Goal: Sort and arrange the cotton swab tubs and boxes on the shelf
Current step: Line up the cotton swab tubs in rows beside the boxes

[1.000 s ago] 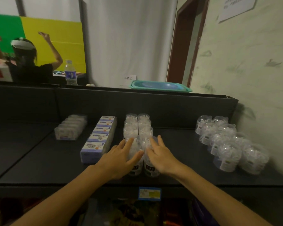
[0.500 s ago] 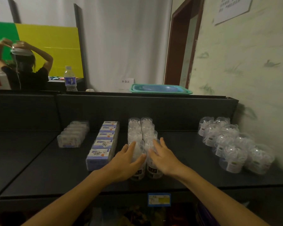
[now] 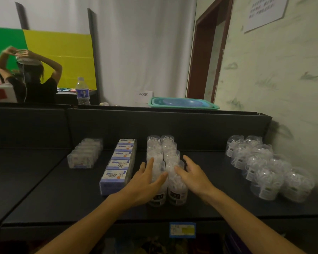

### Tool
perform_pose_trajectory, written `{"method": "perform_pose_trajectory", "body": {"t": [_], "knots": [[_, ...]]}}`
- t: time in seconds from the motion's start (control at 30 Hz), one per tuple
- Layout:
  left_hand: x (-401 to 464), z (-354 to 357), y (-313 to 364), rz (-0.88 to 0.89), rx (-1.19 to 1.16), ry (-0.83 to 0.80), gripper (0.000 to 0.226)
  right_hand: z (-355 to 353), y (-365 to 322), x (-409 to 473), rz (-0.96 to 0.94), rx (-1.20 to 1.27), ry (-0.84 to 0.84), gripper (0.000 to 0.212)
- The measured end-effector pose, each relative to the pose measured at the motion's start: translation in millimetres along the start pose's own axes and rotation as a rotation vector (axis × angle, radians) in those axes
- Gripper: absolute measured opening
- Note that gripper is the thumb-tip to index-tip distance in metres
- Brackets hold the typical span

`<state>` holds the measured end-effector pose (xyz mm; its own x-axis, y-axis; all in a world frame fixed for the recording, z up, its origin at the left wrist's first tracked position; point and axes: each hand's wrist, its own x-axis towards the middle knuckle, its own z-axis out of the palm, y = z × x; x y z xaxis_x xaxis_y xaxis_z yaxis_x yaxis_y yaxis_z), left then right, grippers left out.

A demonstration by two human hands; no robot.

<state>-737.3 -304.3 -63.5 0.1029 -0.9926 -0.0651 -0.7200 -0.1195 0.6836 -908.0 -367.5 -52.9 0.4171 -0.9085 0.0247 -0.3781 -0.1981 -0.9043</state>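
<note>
I see a dark shelf (image 3: 44,195) with a raised back panel, set against a pale patterned wall on the right. Behind it hang white curtains, with a green and yellow board at the left, a water bottle (image 3: 82,91) and a teal basin (image 3: 184,103) beyond the back panel, and another person (image 3: 30,77) with both arms raised to the head. A price tag (image 3: 182,229) sits on the shelf's front edge.

On the shelf, from left to right, stand a row of clear boxes (image 3: 84,154), a row of blue-and-white boxes (image 3: 118,164), a double row of tall clear cotton swab tubs (image 3: 163,162) in the middle, and a cluster of rounder clear tubs (image 3: 264,165) well apart at the right by the wall.

My left hand (image 3: 145,182) lies against the left side of the front tall tubs, fingers straight and spread, its grip released. My right hand (image 3: 193,176) presses the right side of the same double row, fingers likewise straight and loose, nothing clenched
</note>
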Motion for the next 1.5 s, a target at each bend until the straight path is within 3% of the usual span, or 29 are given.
{"method": "perform_pose_trajectory", "body": {"t": [0.23, 0.37, 0.53, 0.63, 1.13, 1.37, 1.5], "knots": [[6.5, 2.8, -1.4, 0.020, -0.078, 0.034, 0.081, 4.2, 3.4, 2.3, -0.006, 0.075, -0.044, 0.057], [17.2, -2.5, -1.7, 0.039, -0.202, 0.098, 0.080, 3.0, 5.0, 14.3, 0.051, 0.115, 0.007, 0.066], [39.5, -7.7, 9.2, -0.062, -0.272, 0.136, 0.077, 7.0, -2.5, 31.9, 0.118, 0.185, -0.011, 0.064], [49.0, -6.3, 9.1, -0.106, -0.299, 0.100, 0.078, 8.7, -3.1, 41.1, 0.121, 0.232, -0.034, 0.048], [55.2, -3.4, 5.0, -0.077, -0.330, 0.063, 0.076, 14.9, 12.1, 53.7, 0.132, 0.306, -0.051, 0.051], [56.6, -4.2, 4.8, -0.104, -0.259, 0.086, 0.075, 14.4, 12.0, 55.4, 0.180, 0.315, -0.029, 0.072], [52.8, -5.7, 6.5, -0.049, -0.125, 0.222, 0.072, 9.6, 9.0, 53.5, 0.164, 0.247, 0.022, 0.082]]}}
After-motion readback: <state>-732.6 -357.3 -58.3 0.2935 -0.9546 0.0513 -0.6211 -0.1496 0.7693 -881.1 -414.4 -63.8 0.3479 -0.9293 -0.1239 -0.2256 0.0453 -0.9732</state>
